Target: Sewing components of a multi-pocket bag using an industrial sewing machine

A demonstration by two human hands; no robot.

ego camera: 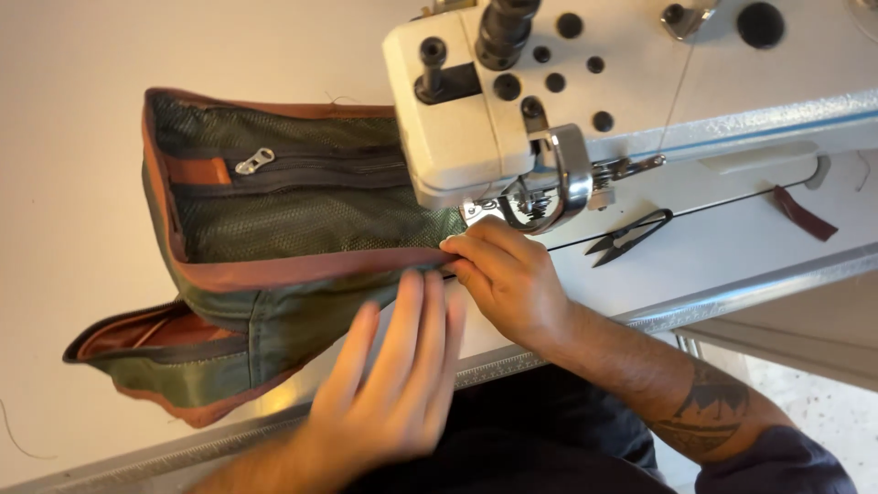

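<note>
A pale sewing table [73,229] is seen, on which a green bag [274,229], thread snips [629,236] and a sewing machine [585,82] are rested.

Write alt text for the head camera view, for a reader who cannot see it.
Two bare hands guide a green mesh bag with brown edge binding under the head of a white sewing machine. The right hand pinches the bound edge by the presser foot, while the left hand, blurred, lies flat on the fabric. Black thread snips lie on the machine bed.
</note>
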